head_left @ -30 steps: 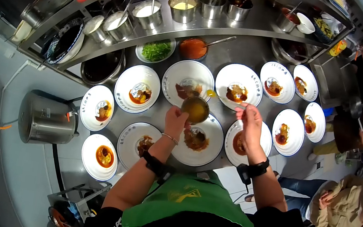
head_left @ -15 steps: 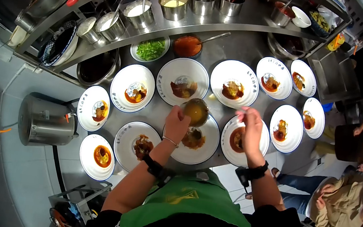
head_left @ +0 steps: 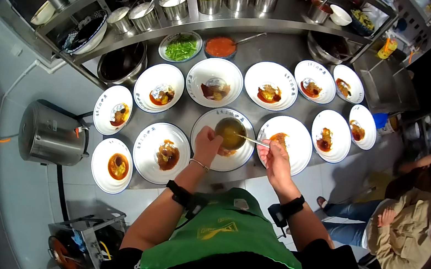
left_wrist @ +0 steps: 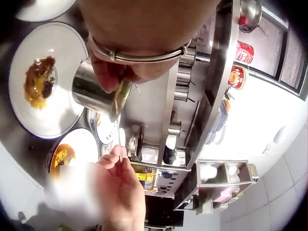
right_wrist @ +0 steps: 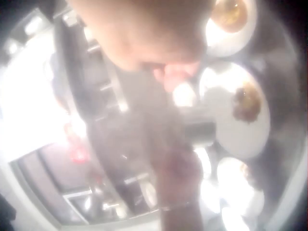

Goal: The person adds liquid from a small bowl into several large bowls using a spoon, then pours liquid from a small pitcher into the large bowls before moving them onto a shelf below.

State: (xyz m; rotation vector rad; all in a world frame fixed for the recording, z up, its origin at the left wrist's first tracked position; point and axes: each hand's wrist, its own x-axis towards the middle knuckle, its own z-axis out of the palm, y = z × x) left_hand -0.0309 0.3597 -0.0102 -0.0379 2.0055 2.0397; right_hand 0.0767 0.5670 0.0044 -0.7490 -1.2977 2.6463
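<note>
My left hand (head_left: 207,144) grips a small metal cup (head_left: 230,132) of yellowish liquid by its rim, above a white bowl (head_left: 202,157) in the front row. In the left wrist view the cup (left_wrist: 91,89) hangs tilted below the left hand (left_wrist: 125,72). My right hand (head_left: 276,163) pinches a thin metal spoon handle (head_left: 251,139), whose far end is inside the cup. White bowls with brown and red sauce, such as one bowl (head_left: 138,148), stand around both hands. The right wrist view is blurred.
Beyond the bowls are a plate of chopped greens (head_left: 181,48) and a bowl of red sauce (head_left: 220,47). A metal shelf (head_left: 277,22) with several pots spans the back. A steel pot (head_left: 54,134) stands left; another person (head_left: 407,233) is at right.
The spoon in my right hand now reaches into the cup, and that hand has moved closer to it. The cup sits over the front bowl. The head view has shifted.
</note>
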